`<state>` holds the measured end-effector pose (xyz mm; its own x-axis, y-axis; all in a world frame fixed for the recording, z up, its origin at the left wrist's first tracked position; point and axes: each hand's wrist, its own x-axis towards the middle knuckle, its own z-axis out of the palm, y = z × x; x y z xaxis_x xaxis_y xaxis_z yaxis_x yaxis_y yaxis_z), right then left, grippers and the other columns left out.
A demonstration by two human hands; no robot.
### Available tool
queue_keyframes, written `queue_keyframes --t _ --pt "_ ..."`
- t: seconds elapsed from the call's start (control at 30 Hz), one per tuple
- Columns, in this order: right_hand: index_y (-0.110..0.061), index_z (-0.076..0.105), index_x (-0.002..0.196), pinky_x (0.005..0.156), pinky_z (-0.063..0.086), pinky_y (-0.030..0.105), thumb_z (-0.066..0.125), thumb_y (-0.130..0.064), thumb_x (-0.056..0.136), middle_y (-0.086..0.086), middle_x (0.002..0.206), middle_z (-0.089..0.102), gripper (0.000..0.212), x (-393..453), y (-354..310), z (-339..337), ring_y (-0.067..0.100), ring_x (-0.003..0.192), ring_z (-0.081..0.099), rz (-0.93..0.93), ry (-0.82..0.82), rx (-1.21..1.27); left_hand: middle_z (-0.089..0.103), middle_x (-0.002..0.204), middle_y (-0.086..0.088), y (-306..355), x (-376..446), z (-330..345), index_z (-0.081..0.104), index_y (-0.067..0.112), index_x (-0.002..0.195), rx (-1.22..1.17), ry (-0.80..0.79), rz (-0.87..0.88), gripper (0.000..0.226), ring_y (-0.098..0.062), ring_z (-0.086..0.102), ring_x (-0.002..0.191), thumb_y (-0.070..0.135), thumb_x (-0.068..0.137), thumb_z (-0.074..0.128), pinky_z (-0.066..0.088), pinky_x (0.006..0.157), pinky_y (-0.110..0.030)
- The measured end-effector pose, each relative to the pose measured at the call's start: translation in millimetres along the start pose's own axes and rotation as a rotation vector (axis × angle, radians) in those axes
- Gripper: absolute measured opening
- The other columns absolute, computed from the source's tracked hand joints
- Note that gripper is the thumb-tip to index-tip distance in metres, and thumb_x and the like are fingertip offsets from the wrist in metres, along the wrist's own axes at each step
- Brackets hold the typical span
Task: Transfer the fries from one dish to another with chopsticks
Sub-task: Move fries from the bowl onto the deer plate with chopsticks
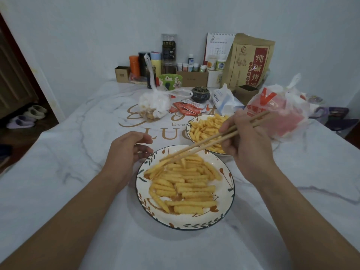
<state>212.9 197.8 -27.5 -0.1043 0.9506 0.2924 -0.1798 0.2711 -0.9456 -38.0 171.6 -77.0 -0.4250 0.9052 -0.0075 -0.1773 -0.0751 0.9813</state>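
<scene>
Marbled white tabletop (58, 182) fills my head view, cluttered at its far end with jars, boxes and plastic bags. Fries (185, 184) lie piled in the near leaf-patterned plate (227, 203), more in the far plate (190, 121). I see the right hand (247, 145) gripping chopsticks (212, 140), tips at the near pile's far edge, while the left hand (126, 151) rests relaxed beside the near plate's rim, holding nothing.

Bare table (68, 162) left of near plate (144, 207); far bowl (188, 127) hemmed by plastic bags (280, 114) behind, right
</scene>
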Motion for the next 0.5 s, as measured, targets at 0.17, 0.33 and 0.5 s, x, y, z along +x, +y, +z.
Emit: queue_keyframes --t 0.17,0.33,0.5 --pt "-0.006 0.067 0.078 0.045 0.029 0.019 0.047 -0.033 0.102 0.001 0.054 0.047 0.042 -0.4 4.2 6.1 0.009 0.048 0.038 -0.068 -0.063 -0.051 0.073 0.084 -0.007 -1.0 0.3 -0.2 0.069 0.003 0.083 0.031 -0.012 0.011 0.028 -0.024 0.065 0.068 0.008 0.101 0.049 0.053 0.073 -0.040" --pt "-0.007 0.064 0.076 0.045 0.030 0.017 0.048 -0.029 0.103 -0.006 0.053 0.049 0.039 -0.2 2.0 -1.4 0.008 0.048 0.037 -0.052 0.017 -0.008 0.073 0.084 -0.006 -1.0 0.7 0.4 0.069 0.003 0.084 0.030 -0.009 0.009 0.026 -0.022 0.065 0.067 0.008 0.101 0.049 0.053 0.071 -0.039" --pt "-0.017 0.064 0.067 0.044 0.031 0.017 0.052 -0.023 0.104 -0.007 0.055 0.046 0.039 -2.4 6.2 5.9 0.008 0.050 0.038 -0.045 0.024 -0.042 0.073 0.085 -0.006 -1.2 1.2 -0.1 0.069 0.004 0.083 0.056 -0.010 0.017 0.027 -0.024 0.066 0.070 0.009 0.101 0.050 0.054 0.072 -0.039"
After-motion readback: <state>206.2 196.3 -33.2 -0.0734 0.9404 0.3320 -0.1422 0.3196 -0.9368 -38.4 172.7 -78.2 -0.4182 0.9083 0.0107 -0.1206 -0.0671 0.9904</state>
